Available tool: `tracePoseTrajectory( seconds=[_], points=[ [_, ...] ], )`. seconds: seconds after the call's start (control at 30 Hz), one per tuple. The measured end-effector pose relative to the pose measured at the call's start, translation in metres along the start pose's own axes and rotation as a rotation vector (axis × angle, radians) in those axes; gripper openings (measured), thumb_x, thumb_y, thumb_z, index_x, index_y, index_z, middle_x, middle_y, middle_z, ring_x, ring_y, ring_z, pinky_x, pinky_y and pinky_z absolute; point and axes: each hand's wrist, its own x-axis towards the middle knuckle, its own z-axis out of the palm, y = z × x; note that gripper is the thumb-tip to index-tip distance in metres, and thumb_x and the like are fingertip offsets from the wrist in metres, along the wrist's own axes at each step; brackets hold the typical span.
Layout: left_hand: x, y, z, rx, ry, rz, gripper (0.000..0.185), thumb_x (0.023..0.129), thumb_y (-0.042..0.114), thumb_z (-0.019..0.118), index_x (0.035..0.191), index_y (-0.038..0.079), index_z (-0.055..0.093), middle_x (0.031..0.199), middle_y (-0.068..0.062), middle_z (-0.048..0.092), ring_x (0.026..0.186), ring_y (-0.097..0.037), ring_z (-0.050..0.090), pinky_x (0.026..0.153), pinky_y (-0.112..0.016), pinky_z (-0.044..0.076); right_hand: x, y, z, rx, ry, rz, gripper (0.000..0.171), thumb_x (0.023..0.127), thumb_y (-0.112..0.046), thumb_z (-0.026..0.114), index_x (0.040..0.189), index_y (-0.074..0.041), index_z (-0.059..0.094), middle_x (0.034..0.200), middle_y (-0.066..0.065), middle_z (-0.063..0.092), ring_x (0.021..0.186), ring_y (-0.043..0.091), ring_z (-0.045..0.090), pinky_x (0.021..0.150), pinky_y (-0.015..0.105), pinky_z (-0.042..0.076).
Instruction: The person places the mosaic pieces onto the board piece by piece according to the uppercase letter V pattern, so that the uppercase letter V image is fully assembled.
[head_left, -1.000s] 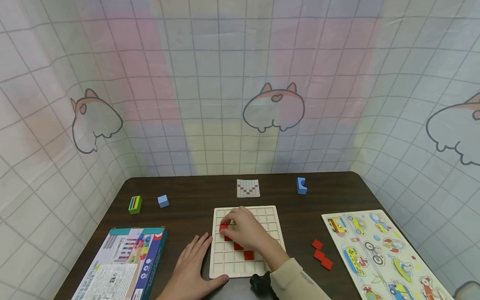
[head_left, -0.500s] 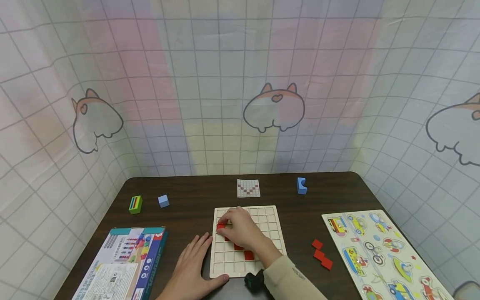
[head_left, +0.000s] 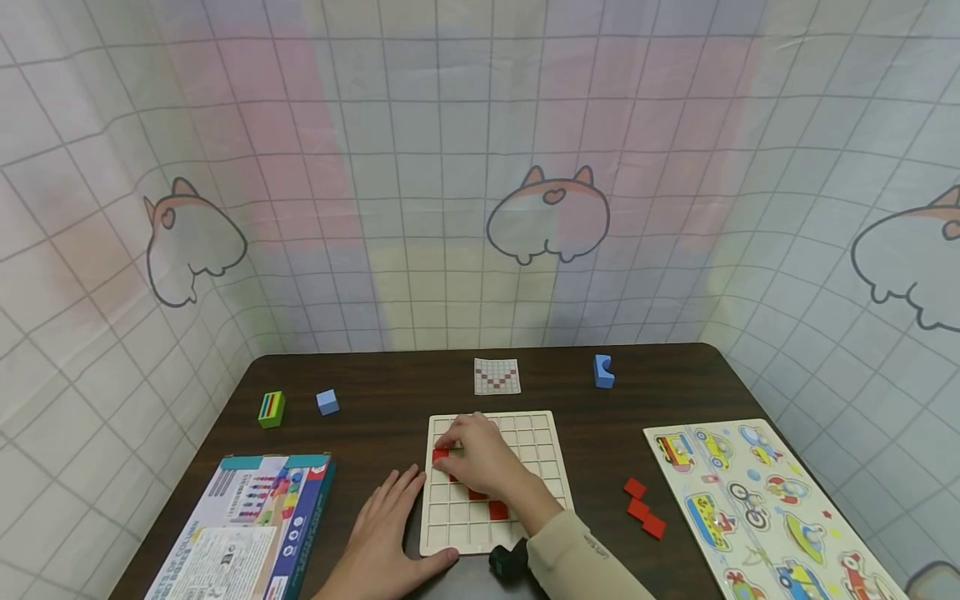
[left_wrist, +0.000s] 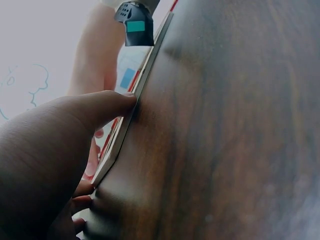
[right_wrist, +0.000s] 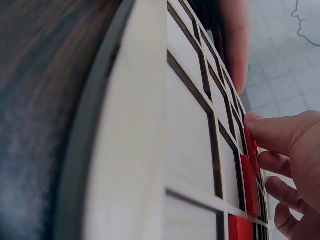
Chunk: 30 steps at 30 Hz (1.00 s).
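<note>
A cream grid board (head_left: pixel 448 538) lies in the middle of the table in the head view. My right hand (head_left: pixel 489 460) reaches over it and pinches a red square tile (head_left: pixel 439 456) at the left column. In the right wrist view, the thumb and fingertips hold that tile (right_wrist: pixel 251 145) at the grid surface. Other red tiles (head_left: pixel 498 510) sit in cells along a diagonal, partly covered by my right hand. My left hand (head_left: pixel 384 533) lies with fingers spread at the board's left edge; its thumb (left_wrist: pixel 112 104) touches the near edge in the left wrist view.
Several loose red tiles (head_left: pixel 644 509) lie right of the board. A small pattern card (head_left: pixel 497 377) stands behind it, near a blue block (head_left: pixel 603 372). A boxed set (head_left: pixel 240 525) is at left, with a green block (head_left: pixel 271 410) and blue cube (head_left: pixel 327 402). A picture board (head_left: pixel 750 492) is at right.
My right hand has shifted slightly left with the red tile, now at the board's left column; it barely moves in the last half second. My left hand stays in place.
</note>
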Motion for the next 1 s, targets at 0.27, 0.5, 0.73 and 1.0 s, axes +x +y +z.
tracePoseTrajectory(
  seconds=[0.27, 0.5, 0.73, 1.0],
  points=[
    [0.000, 0.001, 0.001, 0.011, -0.011, -0.023, 0.127, 0.076, 0.094, 0.075, 0.174, 0.022, 0.039, 0.183, -0.006, 0.034, 0.172, -0.042, 0.022, 0.133, -0.078, 0.019, -0.010, -0.001, -0.008, -0.026, 0.018, -0.006, 0.027, 0.100, -0.035, 0.084, 0.123, -0.021, 0.085, 0.121, -0.005, 0.078, 0.114, 0.016, 0.062, 0.103, 0.044, 0.053],
    [0.000, 0.001, 0.002, 0.022, 0.002, -0.014, 0.126, 0.076, 0.094, 0.075, 0.174, 0.023, 0.039, 0.182, -0.006, 0.036, 0.172, -0.042, 0.024, 0.133, -0.078, 0.021, -0.024, 0.001, -0.022, -0.022, 0.040, -0.013, 0.023, 0.100, -0.034, 0.083, 0.118, -0.021, 0.084, 0.114, -0.006, 0.077, 0.111, 0.015, 0.063, 0.104, 0.047, 0.054],
    [0.001, 0.002, 0.003, 0.023, -0.006, -0.022, 0.127, 0.075, 0.095, 0.075, 0.174, 0.023, 0.040, 0.182, -0.007, 0.036, 0.171, -0.044, 0.024, 0.133, -0.078, 0.021, -0.044, 0.004, -0.037, -0.021, 0.052, -0.038, 0.020, 0.097, -0.029, 0.085, 0.113, -0.018, 0.085, 0.110, -0.004, 0.079, 0.107, 0.015, 0.063, 0.099, 0.046, 0.054],
    [0.000, 0.003, 0.002, 0.023, 0.009, -0.017, 0.126, 0.076, 0.093, 0.076, 0.173, 0.022, 0.040, 0.181, -0.008, 0.037, 0.171, -0.044, 0.025, 0.133, -0.077, 0.022, -0.066, 0.014, -0.050, -0.058, 0.065, -0.052, 0.022, 0.095, -0.027, 0.087, 0.114, -0.017, 0.084, 0.109, -0.003, 0.078, 0.104, 0.014, 0.061, 0.096, 0.047, 0.054]
  ],
)
